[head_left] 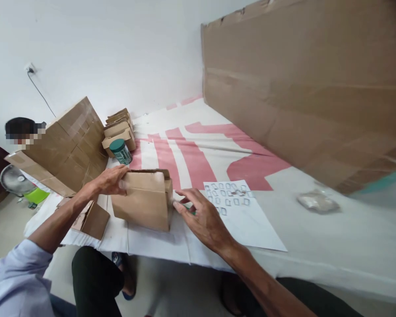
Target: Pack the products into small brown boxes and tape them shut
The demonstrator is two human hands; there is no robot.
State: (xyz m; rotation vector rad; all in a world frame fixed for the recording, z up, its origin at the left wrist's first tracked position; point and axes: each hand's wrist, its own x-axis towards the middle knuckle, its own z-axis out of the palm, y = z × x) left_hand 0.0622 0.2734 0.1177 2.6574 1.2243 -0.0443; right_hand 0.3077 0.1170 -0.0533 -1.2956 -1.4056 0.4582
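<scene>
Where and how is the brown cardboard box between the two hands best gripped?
Grip the box low on its short ends, probably from both sides: its long wall faces the camera, and its raised top flaps may bend.

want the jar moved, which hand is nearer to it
Left. The left hand holds a box by its left end, just in front of the jar; the right hand is at the box's right end, farther away.
</scene>
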